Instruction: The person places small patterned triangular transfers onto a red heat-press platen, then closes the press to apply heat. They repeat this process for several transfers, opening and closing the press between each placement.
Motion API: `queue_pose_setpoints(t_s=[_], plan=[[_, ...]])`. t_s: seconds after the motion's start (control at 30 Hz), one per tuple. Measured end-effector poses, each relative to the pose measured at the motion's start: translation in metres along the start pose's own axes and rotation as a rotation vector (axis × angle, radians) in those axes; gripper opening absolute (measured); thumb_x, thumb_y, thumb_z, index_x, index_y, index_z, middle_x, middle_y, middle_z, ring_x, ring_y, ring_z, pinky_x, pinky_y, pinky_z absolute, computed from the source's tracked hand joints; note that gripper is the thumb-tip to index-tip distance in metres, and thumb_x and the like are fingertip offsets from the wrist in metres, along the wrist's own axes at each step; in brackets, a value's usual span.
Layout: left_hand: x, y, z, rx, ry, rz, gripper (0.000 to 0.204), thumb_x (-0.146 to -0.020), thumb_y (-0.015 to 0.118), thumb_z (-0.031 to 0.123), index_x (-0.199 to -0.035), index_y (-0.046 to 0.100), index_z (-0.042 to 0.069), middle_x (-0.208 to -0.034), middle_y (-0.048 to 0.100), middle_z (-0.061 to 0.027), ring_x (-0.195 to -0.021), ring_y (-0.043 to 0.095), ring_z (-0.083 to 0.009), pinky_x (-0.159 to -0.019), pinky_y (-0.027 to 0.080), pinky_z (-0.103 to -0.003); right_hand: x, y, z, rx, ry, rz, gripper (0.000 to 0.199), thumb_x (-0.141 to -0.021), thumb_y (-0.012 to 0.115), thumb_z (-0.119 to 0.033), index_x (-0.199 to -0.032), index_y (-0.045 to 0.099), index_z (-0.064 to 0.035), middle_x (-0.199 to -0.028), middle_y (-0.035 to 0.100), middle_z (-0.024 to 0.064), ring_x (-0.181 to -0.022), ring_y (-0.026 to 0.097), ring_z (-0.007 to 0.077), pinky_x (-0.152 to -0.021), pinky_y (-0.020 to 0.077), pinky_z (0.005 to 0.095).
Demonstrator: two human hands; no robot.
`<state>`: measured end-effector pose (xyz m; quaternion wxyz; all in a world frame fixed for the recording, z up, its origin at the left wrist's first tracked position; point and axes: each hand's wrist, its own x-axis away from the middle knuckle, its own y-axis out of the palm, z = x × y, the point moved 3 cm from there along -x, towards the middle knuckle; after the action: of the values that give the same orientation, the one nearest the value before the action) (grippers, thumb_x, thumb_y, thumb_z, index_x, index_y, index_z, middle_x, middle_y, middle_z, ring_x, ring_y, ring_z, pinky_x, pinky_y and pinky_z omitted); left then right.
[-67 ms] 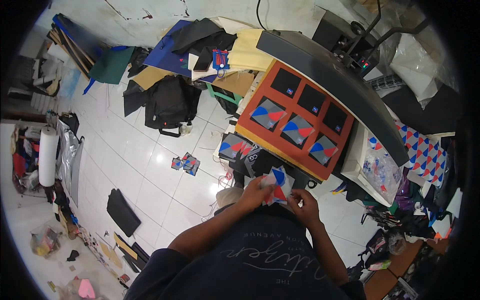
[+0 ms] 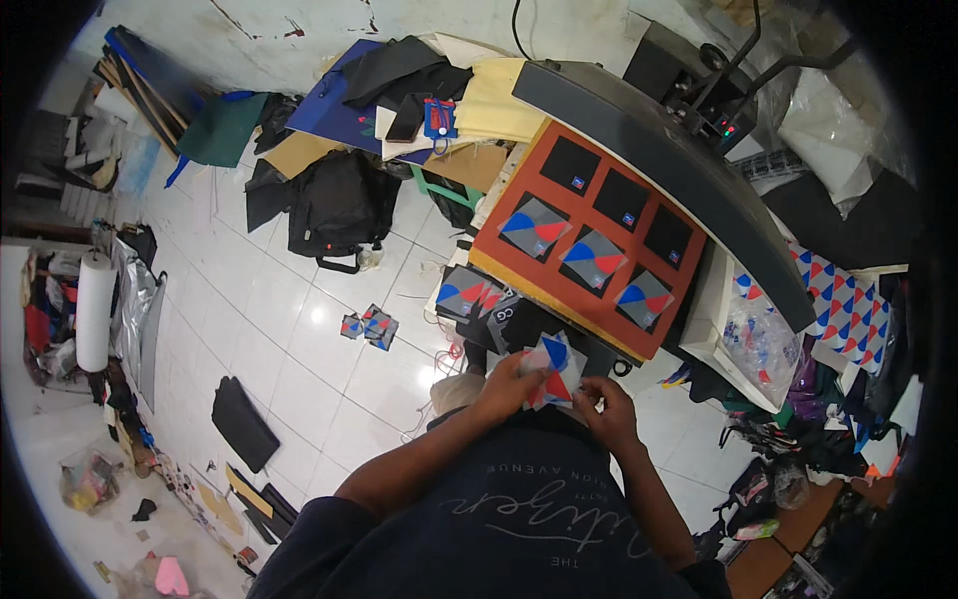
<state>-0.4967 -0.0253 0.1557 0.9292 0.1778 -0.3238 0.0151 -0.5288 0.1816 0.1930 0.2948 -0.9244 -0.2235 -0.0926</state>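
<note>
In front of my body I hold a small stack of clear printed transfer sheets with blue and red shapes. My left hand is closed on the stack's left side, thumb over the top. The fingers of my right hand pinch together at the lower right corner of the sheets. Just beyond is an open heat press with a red-brown pad. On the pad, three black fabric pieces with small emblems lie in the far row. Three grey, blue and red transfer sheets lie on black pieces in the near row.
The press's dark upper plate hangs over the pad's far right side. More printed pieces lie left of the press front, others on the tiled floor. A black bag stands farther left. A white tray holds clear plastic.
</note>
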Motion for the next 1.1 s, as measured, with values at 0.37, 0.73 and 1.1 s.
queue_pose_setpoints(t_s=[0.37,0.73,1.1], plan=[[-0.007,-0.011,0.005,0.084,0.009,0.037,0.024,-0.09,0.067,0.015,-0.11,0.061,0.002,-0.086,0.067,-0.0039,-0.075,0.064,-0.0124,-0.064,0.051,-0.025,-0.019,0.004,0.015,-0.047,-0.012,0.019,0.032,-0.085,0.074,-0.027,-0.106,0.063,-0.0048,-0.09,0.066,0.0089,-0.08,0.066,0.0195,-0.072,0.0522,0.0314],[-0.013,0.013,0.019,0.004,-0.018,0.01,0.024,-0.091,0.066,0.017,-0.109,0.06,0.001,-0.093,0.066,-0.006,-0.079,0.064,-0.0135,-0.069,0.052,-0.027,-0.015,-0.013,0.015,-0.107,0.033,0.089,0.032,-0.087,0.071,-0.028,-0.106,0.061,-0.0049,-0.092,0.067,0.0101,-0.079,0.066,0.0215,-0.072,0.0522,0.0324],[-0.015,0.027,0.029,-0.046,-0.053,-0.009,0.03,-0.088,0.07,0.013,-0.114,0.059,0.001,-0.1,0.067,-0.0074,-0.086,0.066,-0.0153,-0.076,0.053,-0.028,-0.009,-0.021,0.007,-0.334,0.096,0.094,0.043,-0.084,0.077,-0.022,-0.114,0.054,-0.0015,-0.089,0.062,0.0059,-0.078,0.058,0.0118,-0.072,0.0479,0.0274]])
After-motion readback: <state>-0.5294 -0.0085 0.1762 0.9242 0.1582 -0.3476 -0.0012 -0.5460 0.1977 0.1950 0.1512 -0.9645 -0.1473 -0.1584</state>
